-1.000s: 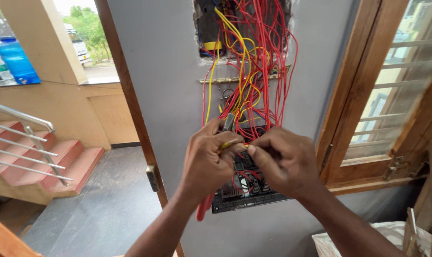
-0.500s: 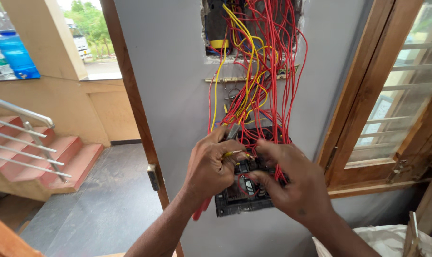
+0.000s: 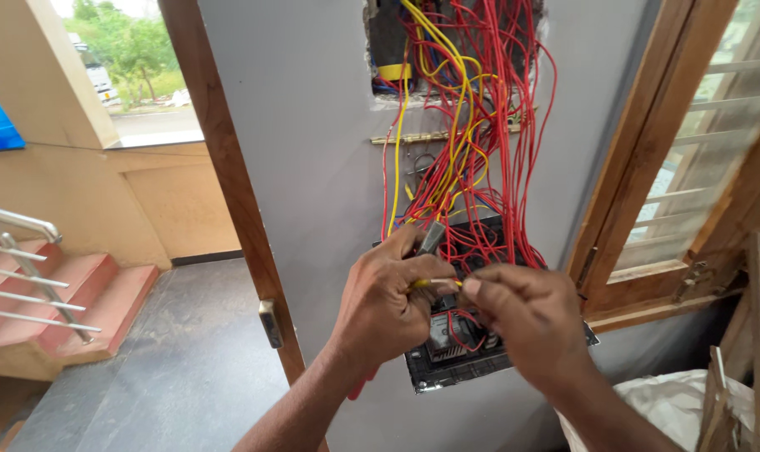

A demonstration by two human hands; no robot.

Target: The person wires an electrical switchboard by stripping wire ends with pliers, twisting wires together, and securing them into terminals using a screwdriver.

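Note:
A bundle of red and yellow wires hangs from an open wall box down to a black switch panel that dangles against the grey wall. My left hand is closed around a tool with a grey metal tip and a red handle, and it also pinches a short yellow wire. My right hand meets it from the right, thumb and forefinger pinching the free end of that yellow wire. Both hands cover the upper part of the panel.
A wooden door frame with a metal latch runs down the left of the wall. To the right is a wooden window. A white sack and wooden sticks sit low right. Red steps with a metal rail are at left.
My right hand has come up off the panel and its fingertips now meet my left hand at the yellow wire. The left hand stays where it was.

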